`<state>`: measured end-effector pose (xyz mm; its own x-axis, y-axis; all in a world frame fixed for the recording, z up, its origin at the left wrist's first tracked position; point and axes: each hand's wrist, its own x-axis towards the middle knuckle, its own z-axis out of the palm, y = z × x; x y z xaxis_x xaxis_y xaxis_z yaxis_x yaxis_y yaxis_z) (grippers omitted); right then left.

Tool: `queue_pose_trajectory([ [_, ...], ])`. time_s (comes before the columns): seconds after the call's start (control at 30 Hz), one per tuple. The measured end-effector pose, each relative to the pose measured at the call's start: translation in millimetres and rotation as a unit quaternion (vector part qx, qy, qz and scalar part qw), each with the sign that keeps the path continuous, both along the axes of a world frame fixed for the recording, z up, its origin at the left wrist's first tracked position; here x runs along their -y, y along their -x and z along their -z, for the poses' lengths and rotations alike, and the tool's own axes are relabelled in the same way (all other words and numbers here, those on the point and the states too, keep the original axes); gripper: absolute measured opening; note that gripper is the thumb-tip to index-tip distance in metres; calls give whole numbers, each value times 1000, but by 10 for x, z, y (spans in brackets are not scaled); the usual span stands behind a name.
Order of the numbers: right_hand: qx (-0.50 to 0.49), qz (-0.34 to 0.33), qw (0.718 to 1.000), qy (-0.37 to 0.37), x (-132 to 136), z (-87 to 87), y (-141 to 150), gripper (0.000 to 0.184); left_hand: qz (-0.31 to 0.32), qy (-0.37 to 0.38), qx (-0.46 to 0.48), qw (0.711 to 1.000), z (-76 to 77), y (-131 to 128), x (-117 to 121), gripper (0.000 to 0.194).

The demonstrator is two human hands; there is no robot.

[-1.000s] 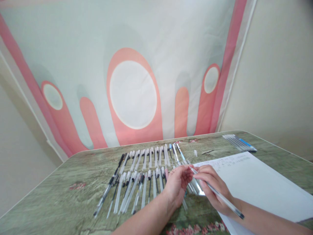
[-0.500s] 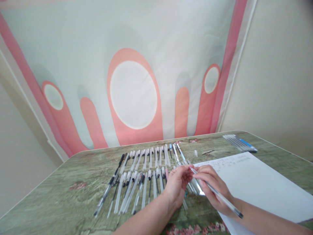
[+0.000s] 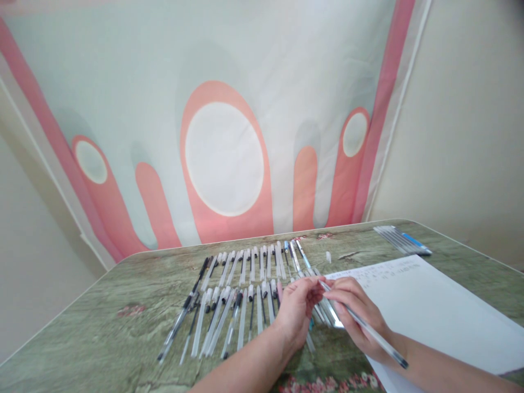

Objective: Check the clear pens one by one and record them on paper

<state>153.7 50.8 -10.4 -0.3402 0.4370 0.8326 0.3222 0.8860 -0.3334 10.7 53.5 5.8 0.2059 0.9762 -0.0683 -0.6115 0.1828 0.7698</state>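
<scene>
Across the whole view, almost no change from half a second ago: scene sits a hair further right, both hands same pose, same pen held.

Left end of the table (image 3: pixel 94 322): dark pens (image 3: pixel 177 329) on a slant, then two rows of clear pen parts, far row (image 3: pixel 252 266) and near row (image 3: pixel 259 316), caps, tubes and refills mixed. Left forearm (image 3: pixel 245 365) crosses in front of the near row, hiding part of it. Left hand (image 3: pixel 297 308) half curled, fingertips at the pen's upper-left end; can't tell if they grip anything. Pale-and-blue pens (image 3: pixel 303 252) run down behind the hands.

Pen (image 3: pixel 379 334) is in the right hand (image 3: pixel 360 314), fingers closed round the barrel, tilted, dark end out toward lower right. Small clear cap (image 3: pixel 328 257) beyond the hands. White paper (image 3: pixel 446 316), faint writing up top, near part covered by the right forearm (image 3: pixel 446 368). Clear pack (image 3: pixel 397 240) with blue strip near the far right corner.

Room to move: wood-grain strip left of the pens. Far edge meets the printed backdrop (image 3: pixel 229 49); paper reaches the right frame edge.
</scene>
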Motion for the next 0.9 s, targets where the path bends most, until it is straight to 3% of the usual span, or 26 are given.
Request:
queue_pose_trajectory([
  [0.47,8,6,1000,2,13,12,5,34,-7,-36,-33,999,6,-6,-5,20],
  [0.73,-2,27,999,27,-12,35,-5,29,-23,3,-5,1000,35,-7,0,32],
  [0.9,-8,30,999,25,-16,38,3,29,-36,-33,-28,998,38,2,30,33],
])
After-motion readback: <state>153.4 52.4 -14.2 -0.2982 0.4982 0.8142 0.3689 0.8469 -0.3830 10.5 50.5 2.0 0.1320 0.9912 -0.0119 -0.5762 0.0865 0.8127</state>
